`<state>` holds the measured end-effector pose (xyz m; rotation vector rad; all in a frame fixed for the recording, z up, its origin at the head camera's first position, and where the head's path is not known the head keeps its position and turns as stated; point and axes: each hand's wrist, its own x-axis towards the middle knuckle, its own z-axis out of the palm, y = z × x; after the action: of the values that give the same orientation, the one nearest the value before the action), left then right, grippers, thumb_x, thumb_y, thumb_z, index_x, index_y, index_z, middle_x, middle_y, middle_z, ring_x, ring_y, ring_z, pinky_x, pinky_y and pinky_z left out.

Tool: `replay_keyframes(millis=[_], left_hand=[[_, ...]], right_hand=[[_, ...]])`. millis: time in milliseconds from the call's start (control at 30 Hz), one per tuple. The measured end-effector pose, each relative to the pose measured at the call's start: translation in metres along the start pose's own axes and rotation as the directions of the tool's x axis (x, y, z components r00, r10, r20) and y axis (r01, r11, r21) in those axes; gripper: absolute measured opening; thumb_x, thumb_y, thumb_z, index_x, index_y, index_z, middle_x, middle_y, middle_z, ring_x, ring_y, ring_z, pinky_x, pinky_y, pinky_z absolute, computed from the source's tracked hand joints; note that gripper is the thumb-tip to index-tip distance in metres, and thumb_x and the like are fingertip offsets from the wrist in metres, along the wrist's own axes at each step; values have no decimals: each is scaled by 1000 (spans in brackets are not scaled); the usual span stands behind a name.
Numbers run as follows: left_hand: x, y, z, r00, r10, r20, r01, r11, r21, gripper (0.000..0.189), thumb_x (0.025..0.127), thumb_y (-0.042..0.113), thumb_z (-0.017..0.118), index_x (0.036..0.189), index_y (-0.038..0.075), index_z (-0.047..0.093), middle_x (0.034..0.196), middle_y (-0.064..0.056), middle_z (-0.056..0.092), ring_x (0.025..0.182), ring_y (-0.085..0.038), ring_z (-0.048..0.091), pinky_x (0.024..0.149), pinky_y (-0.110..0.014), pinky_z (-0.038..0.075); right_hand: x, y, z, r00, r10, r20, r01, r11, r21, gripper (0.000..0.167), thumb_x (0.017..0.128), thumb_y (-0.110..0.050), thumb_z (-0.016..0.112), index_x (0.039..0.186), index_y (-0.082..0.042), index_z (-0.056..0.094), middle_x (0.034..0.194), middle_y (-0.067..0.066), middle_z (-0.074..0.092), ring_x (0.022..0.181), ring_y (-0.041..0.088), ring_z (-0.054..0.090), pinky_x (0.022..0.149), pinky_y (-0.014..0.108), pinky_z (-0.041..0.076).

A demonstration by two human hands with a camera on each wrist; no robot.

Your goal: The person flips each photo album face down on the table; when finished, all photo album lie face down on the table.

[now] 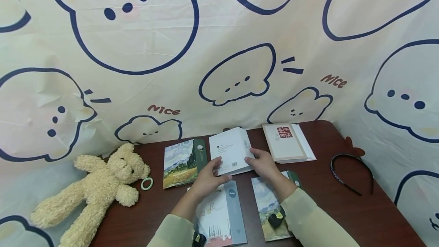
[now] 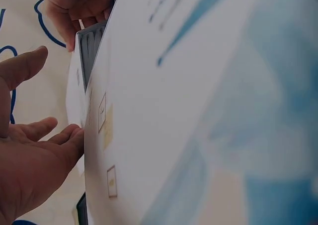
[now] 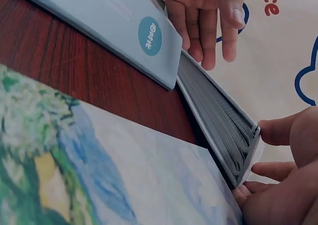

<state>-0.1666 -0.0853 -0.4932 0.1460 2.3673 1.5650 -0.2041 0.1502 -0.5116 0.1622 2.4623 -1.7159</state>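
Note:
A thick white album (image 1: 229,149) with grey page edges lies toward the back of the table, printed cover up. My right hand (image 1: 265,166) grips its right side, thumb on the cover and fingers at the spine, as the right wrist view shows. At the album's left lower edge is my left hand (image 1: 208,178); its fingers (image 2: 69,135) are extended and the thumb stands raised away from them. Below it lies a white book with a blue-grey spine strip (image 1: 236,212). A landscape-painted book (image 1: 267,207) lies partly under the right forearm.
Another landscape-painted book (image 1: 181,163) lies left of the album. A cream book with red characters (image 1: 286,142) sits at the back right. A plush bear (image 1: 103,182) and a pale green ring (image 1: 147,183) are on the left, a dark headband (image 1: 350,155) on the right.

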Motion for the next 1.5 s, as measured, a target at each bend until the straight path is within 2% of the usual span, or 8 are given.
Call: replay_keyframes(millis=[167, 400, 700, 933, 1100, 1300, 1500], left_hand=[[1, 0, -3, 1000, -1, 5, 1, 1000, -24, 86, 89, 32, 83, 159, 7, 39, 158, -21, 44, 143, -44, 44, 117, -54, 38], [0, 0, -6, 1000, 14, 4, -14, 1000, -20, 86, 89, 30, 83, 159, 4, 38, 157, -24, 44, 143, -43, 45, 116, -53, 39], [0, 3, -6, 1000, 14, 1, -14, 999, -39, 88, 89, 29, 83, 161, 8, 36, 157, -22, 45, 144, -41, 44, 118, -52, 37], [1, 8, -4, 999, 35, 23, -34, 999, -39, 88, 89, 30, 82, 161, 10, 36, 157, -20, 45, 142, -42, 46, 116, -53, 39], [1, 19, 2, 998, 37, 44, -36, 999, -21, 85, 91, 30, 81, 161, 11, 36, 157, -18, 45, 141, -44, 47, 114, -56, 41], [2, 27, 13, 997, 50, 53, -48, 998, -50, 82, 92, 31, 79, 161, 14, 37, 158, -15, 45, 141, -44, 46, 113, -56, 42], [7, 34, 30, 996, 72, 52, -67, 993, -92, 77, 94, 30, 76, 160, 13, 40, 154, -16, 49, 140, -41, 49, 112, -54, 44]], right_hand=[[0, 1, 3, 999, -10, -32, 7, 996, -85, 57, 99, -22, 69, 146, 5, 54, 150, 25, 52, 143, 40, 45, 116, 55, 37], [0, 1, 6, 997, -9, -74, -3, 987, -162, 53, 98, -25, 70, 142, 2, 60, 135, 20, 65, 122, 34, 62, 99, 51, 52], [0, 2, 5, 998, -18, -65, 9, 990, -143, 54, 99, -23, 70, 145, 1, 57, 136, 19, 64, 119, 31, 63, 97, 47, 54], [-4, 0, 0, 996, -78, -36, 71, 983, -170, 54, 100, -21, 69, 148, -2, 54, 138, 16, 64, 117, 30, 65, 93, 45, 55], [-10, 0, -5, 995, -93, -24, 88, 983, -162, 54, 100, -20, 68, 149, -4, 54, 141, 15, 62, 120, 29, 66, 94, 43, 56], [-23, -5, -24, 992, -117, -46, 110, 985, -135, 50, 102, -20, 65, 149, -6, 54, 134, 16, 67, 120, 30, 66, 100, 49, 53], [-31, -5, -49, 980, -188, -60, 178, 973, -146, 53, 103, -14, 65, 152, -2, 48, 145, 18, 59, 125, 33, 63, 102, 49, 52]])
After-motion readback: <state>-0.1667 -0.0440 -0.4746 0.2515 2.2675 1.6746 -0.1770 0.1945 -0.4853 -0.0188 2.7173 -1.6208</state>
